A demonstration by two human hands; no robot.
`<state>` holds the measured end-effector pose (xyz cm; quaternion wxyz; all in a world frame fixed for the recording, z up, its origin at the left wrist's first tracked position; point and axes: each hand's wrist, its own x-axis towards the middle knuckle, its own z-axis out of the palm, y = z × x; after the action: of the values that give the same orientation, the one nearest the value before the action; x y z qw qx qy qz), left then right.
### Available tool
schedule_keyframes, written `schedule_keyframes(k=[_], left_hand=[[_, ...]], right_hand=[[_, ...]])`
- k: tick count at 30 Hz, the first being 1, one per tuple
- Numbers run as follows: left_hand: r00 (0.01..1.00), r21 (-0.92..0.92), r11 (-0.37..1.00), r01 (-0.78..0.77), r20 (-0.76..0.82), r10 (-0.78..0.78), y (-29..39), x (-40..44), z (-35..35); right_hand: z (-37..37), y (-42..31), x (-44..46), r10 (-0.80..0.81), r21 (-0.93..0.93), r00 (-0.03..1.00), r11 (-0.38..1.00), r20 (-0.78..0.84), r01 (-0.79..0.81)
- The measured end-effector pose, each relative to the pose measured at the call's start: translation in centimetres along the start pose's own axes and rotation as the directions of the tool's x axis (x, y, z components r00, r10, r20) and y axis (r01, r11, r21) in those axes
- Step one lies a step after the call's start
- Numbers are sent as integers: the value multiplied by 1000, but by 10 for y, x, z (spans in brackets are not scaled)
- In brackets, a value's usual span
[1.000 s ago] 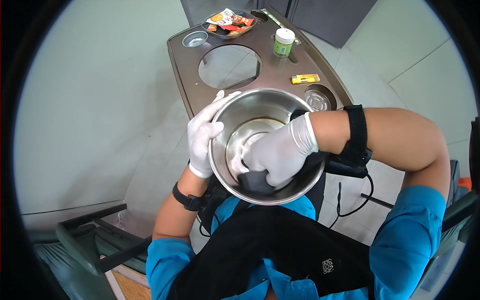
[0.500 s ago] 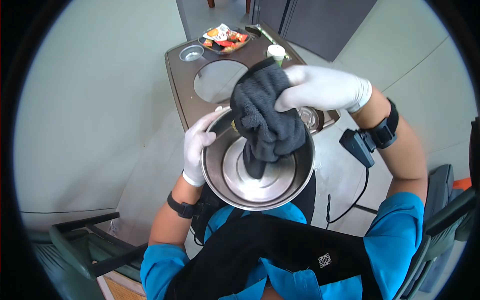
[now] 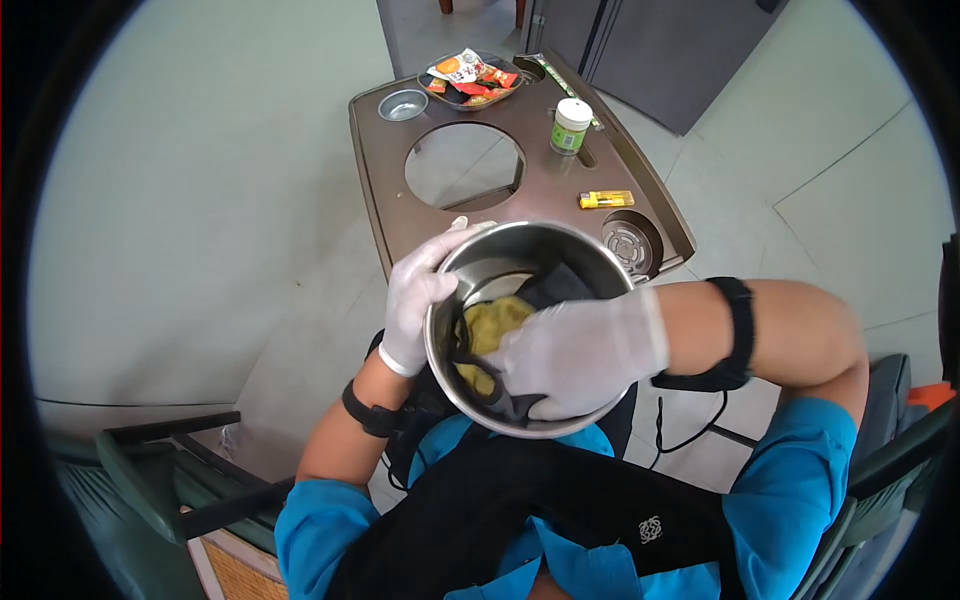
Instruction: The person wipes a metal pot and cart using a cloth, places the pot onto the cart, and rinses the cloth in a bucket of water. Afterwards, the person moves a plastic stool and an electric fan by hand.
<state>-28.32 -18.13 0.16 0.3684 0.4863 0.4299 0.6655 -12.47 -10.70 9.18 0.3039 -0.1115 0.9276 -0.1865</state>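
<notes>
A round steel pot (image 3: 600,262) is tilted over my lap, its open mouth towards me. My left hand (image 3: 418,297), in a white glove, grips the pot's left rim with the thumb over the edge. Inside the pot, my gloved right hand (image 3: 570,355) presses on a cloth (image 3: 497,322) that shows a dark grey side and a yellow side. The right fingertips are partly hidden by the cloth.
Ahead stands a brown table (image 3: 375,165) with a large round hole. It carries a bowl of snack packets (image 3: 480,97), a small metal dish (image 3: 403,105), a green-labelled jar (image 3: 570,127) and a yellow lighter (image 3: 606,199). Green chairs (image 3: 140,490) flank me.
My right hand lifted the grey cloth out above the pot, then moved back down inside with it. The cloth's yellow side now shows. My left hand stays on the rim.
</notes>
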Motion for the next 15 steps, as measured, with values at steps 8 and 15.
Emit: schedule_keyframes(k=[8, 15], left_hand=[[1000, -32, 999, 28, -4, -28, 3, -2, -7], [990, -38, 995, 93, -104, -96, 9, -1, -6]], right_hand=[[9, 29, 25, -22, -459, 942, 877, -335, -143], [-30, 0, 14, 354, -427, 931, 858, 90, -286]])
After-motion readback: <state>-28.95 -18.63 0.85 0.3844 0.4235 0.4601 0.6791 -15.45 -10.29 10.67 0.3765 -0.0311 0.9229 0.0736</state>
